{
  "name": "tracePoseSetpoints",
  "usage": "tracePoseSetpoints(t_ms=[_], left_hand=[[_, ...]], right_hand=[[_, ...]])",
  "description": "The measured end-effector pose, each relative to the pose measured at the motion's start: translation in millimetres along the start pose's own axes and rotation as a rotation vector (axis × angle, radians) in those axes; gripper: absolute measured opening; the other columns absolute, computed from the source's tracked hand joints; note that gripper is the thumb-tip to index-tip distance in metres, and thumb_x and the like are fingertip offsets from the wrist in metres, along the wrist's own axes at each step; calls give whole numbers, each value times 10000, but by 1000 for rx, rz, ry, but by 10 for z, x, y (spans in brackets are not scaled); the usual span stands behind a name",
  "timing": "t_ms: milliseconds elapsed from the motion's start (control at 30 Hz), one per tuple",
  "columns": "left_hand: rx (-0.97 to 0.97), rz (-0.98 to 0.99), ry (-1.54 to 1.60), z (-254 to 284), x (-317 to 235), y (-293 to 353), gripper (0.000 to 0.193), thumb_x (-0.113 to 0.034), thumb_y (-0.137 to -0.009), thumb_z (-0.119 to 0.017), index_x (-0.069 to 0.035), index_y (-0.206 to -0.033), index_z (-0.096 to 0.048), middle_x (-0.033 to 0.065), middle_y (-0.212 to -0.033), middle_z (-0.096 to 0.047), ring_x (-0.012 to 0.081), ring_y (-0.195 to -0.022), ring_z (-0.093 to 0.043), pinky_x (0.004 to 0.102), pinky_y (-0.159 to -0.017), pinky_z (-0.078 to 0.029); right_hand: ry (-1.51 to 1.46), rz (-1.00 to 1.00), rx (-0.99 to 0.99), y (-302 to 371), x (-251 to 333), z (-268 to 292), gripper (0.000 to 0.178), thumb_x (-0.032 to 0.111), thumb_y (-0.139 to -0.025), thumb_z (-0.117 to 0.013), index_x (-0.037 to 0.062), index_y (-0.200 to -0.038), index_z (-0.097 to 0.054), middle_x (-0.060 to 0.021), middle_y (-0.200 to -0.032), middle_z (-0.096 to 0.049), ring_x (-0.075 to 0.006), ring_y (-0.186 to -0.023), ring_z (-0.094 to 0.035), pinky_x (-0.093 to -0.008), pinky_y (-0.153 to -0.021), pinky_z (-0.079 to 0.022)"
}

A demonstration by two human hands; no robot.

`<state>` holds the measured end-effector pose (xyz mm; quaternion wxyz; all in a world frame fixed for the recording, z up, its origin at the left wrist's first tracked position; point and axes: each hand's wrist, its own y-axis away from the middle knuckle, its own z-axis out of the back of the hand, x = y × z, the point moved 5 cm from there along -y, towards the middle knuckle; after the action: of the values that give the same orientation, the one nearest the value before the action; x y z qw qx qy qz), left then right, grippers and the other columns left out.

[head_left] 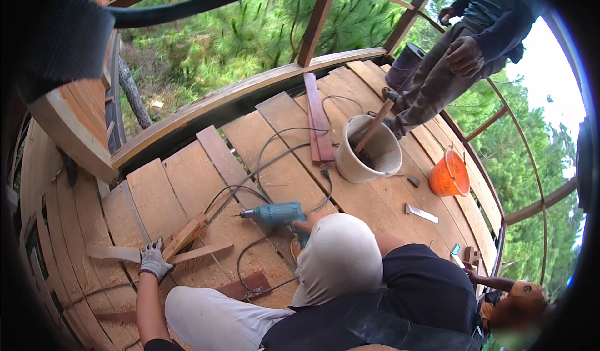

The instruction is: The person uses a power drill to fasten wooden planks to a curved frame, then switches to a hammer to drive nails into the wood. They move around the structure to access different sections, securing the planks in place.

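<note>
My left hand (154,261), in a grey-white work glove, grips a curved wooden piece (115,253) lying low over the plank floor. Against that piece, beside my fingers, a short squared wooden block (185,236) sits at an angle. The curved piece's other end (209,251) reaches out to the right of the block. My right hand (304,225) is closed round the handle of a teal corded power drill (275,213), partly hidden by my knee. The drill's bit points left toward the block, apart from it.
Cables cross the planks (156,191), which carry sawdust and gaps. A white bucket (369,151) with a stick and an orange bucket (449,175) stand to the right. One person (462,51) stands beyond the white bucket; another (512,301) reaches toward wooden blocks (472,257) at lower right.
</note>
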<state>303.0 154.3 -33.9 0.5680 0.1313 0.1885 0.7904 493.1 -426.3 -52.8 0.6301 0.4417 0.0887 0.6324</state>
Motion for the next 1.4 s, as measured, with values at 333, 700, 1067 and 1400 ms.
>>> tracePoseSetpoints(t_ms=[333,700,1067,1400], left_hand=[[72,-50,103,-289,-169,165,1000,-441,-588,-933,-151,-1432,-481,164,-1306,-636,341,-1267,-587,465,-1118,-431],[-156,0,-29,-591,-358,490,914,-378,-652,-882,-160,-1447,-487,144,-1342,-596,333,-1297,-535,538,-1101,-369],[-20,-55,-72,-132,-219,667,846,-376,-616,-898,-109,-1344,-559,145,-1275,-621,343,-1243,-560,495,-1083,-403],[52,393,245,1006,419,2219,751,-317,-603,-955,-8,-1216,-650,237,-1130,-712,420,-1061,-680,464,-923,-547]], right_hand=[[-216,1,-61,138,-295,-48,621,449,-795,-814,60,-1265,-699,-150,-1115,-757,-280,-1042,-723,-390,-949,-537],[-670,-15,-133,-69,12,-212,633,347,-723,-911,42,-1237,-706,-106,-1066,-764,-212,-956,-725,-351,-902,-550],[-894,24,-314,-285,-581,343,483,264,-851,-815,-21,-1217,-681,-104,-949,-733,-172,-764,-696,-329,-642,-585],[-93,-168,-80,1429,-529,950,662,454,-845,-722,-8,-1314,-661,-247,-1289,-677,-384,-1204,-650,-432,-1038,-510]])
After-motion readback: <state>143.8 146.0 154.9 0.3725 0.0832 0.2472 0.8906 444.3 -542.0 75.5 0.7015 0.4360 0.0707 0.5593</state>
